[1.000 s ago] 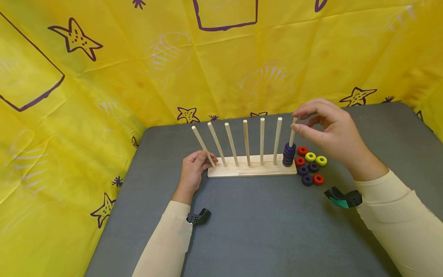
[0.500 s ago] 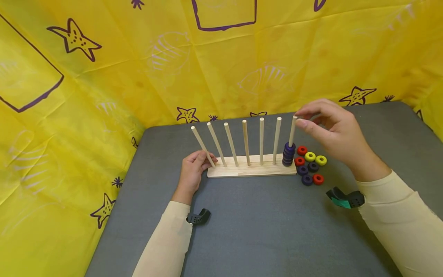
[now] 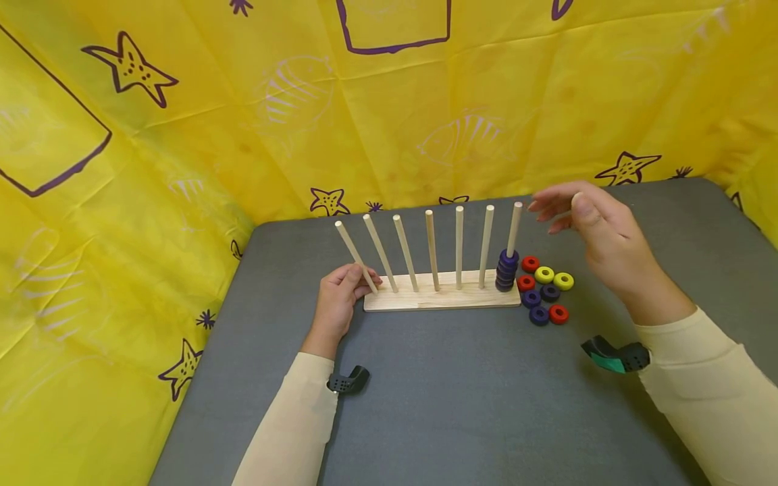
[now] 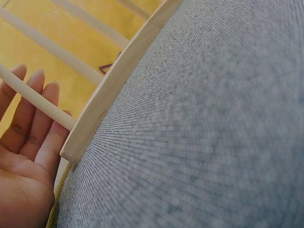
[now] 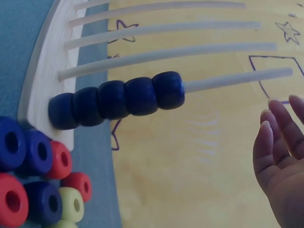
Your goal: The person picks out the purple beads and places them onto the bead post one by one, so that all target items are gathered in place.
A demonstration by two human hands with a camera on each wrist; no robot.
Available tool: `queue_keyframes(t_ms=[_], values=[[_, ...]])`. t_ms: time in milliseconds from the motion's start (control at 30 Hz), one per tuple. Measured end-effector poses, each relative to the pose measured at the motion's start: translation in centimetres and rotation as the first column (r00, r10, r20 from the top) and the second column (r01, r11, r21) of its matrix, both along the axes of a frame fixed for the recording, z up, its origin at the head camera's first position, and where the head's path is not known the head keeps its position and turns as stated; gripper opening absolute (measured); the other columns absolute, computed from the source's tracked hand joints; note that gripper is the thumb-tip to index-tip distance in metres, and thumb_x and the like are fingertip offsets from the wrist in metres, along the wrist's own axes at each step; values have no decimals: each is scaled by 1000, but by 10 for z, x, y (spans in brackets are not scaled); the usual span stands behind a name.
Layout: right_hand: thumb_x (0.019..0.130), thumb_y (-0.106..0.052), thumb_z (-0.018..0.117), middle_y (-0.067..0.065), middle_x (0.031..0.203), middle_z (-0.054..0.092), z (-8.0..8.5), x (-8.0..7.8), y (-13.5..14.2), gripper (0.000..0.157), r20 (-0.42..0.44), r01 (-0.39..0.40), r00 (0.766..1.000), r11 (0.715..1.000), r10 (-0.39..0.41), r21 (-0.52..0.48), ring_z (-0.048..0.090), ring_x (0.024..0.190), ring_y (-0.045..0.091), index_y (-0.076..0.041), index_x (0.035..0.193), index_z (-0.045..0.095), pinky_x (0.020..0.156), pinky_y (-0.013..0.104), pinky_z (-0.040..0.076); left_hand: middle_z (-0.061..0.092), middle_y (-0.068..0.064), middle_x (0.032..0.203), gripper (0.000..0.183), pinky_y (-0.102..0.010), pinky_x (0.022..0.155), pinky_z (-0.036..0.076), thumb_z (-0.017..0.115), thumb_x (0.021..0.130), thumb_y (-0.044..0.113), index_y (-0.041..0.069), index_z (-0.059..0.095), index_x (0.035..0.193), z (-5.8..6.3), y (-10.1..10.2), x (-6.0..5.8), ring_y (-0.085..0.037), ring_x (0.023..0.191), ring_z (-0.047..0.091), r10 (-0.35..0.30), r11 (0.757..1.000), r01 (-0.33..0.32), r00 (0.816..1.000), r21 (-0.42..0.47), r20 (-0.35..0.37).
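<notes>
A pale wooden rack (image 3: 410,301) carries a row of several upright pegs. Beside its leftmost peg (image 3: 348,241) is my left hand (image 3: 336,300), the thumb close to the peg. In the left wrist view relaxed fingers (image 4: 35,107) lie behind that peg, near the end of the base; the thumb is out of sight. Several dark blue rings (image 5: 111,99) are stacked low on the rightmost peg (image 3: 514,226). My right hand (image 3: 608,233) hovers to the right of that peg's top, fingers loosely extended and holding nothing.
Loose rings lie on the grey table (image 3: 437,391) right of the rack: red rings (image 3: 559,314), yellow rings (image 3: 564,281) and dark blue rings (image 3: 539,316). A yellow patterned cloth (image 3: 389,121) hangs behind and at the sides.
My right hand, earlier with thumb and fingertips at the top of the rightmost peg, has moved right and its fingers have spread. The left hand and rack have stayed put.
</notes>
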State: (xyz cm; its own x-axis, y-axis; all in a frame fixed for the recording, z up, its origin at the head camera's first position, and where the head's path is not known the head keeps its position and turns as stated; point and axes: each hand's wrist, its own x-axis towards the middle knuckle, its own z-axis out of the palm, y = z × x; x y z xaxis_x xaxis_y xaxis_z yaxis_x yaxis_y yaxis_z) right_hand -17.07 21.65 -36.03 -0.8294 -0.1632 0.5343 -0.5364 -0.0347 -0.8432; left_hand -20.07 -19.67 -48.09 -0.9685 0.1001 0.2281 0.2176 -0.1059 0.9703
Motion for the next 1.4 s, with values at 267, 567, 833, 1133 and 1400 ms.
queue_keyframes(t_ms=[267,567,833,1133,1400], values=[[119,-32,45,24,124,68,-10,7,8,55,64,40,997,999,-41,17,61,112,30,19,131,62,92,28,49,75,-20,101,42,-37,88,63,57,116,17,-24,66,110,0,0,0,-25,98,77,-5,1000,5,1000,16,-3],[120,-26,40,21,121,70,-32,8,21,52,62,8,998,1000,-9,10,62,111,28,20,130,61,91,26,51,76,-16,99,40,-37,88,63,55,116,15,-23,66,110,1,0,0,-26,99,77,-3,1000,3,1000,3,0],[120,-12,31,14,124,71,-48,14,28,44,61,80,994,975,-95,207,65,110,23,14,131,64,91,20,53,76,-16,100,45,-38,90,63,58,116,22,-23,67,110,1,0,1,-27,100,77,-7,1000,7,1000,-2,-3],[120,-10,33,-1,123,71,-77,18,42,39,88,102,986,932,-140,347,65,106,14,7,132,66,89,15,51,76,-14,100,46,-38,90,63,59,115,23,-23,67,110,-1,0,-1,-30,100,76,-7,1000,7,1000,-1,-3],[119,-9,38,1,119,73,-95,21,48,34,153,62,981,933,-123,354,70,98,14,6,128,68,84,17,55,75,-19,101,47,-38,89,63,59,115,23,-23,67,110,-1,0,-1,-26,100,77,-7,1000,7,1000,7,-13]])
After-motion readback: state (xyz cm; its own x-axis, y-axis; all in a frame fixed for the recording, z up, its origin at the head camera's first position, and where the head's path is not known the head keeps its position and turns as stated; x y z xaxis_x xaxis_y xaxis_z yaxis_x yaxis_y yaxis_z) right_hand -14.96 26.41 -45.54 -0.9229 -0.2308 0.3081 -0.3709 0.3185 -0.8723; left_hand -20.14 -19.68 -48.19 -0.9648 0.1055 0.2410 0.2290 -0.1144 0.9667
